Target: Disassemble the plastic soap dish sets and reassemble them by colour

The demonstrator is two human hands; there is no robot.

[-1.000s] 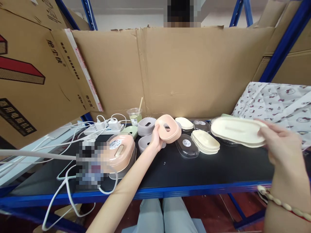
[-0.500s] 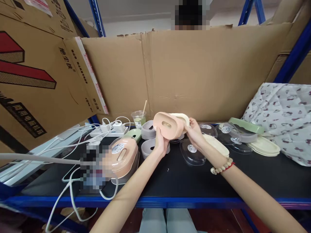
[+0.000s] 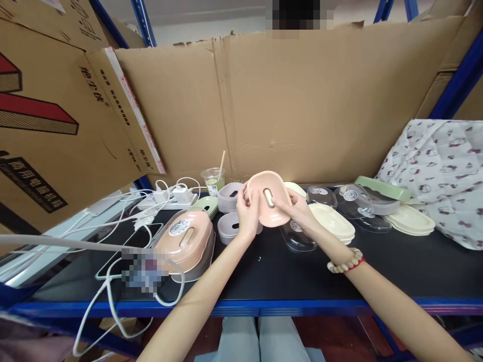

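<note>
A peach-pink rounded dish (image 3: 273, 216) with an oblong slot is held up in the middle, its inner side facing me. Cream colour shows through the slot. My left hand (image 3: 248, 211) grips the dish's left side, thumb on its face. My right hand (image 3: 300, 208) is closed on the right side, thumb by the slot; its other fingers are partly hidden behind. On the black tabletop, lilac slotted pieces (image 3: 227, 226) stand left of the dish. To the right lie cream oval pieces (image 3: 332, 221) and a clear lid (image 3: 298, 239), partly covered by my right hand.
A lidded peach-pink dish (image 3: 199, 229), cables and a power strip (image 3: 169, 201) occupy the left. Behind stands a drink cup (image 3: 213, 180) with a straw, before a cardboard wall (image 3: 283, 110). Clear lids (image 3: 354, 201), a green piece (image 3: 383, 188) and patterned cloth (image 3: 437, 176) are right.
Both hands have turned the pink dish from a tilted side view to face me. The cream piece that showed beside it is now visible only through the slot. The view has shifted slightly.
</note>
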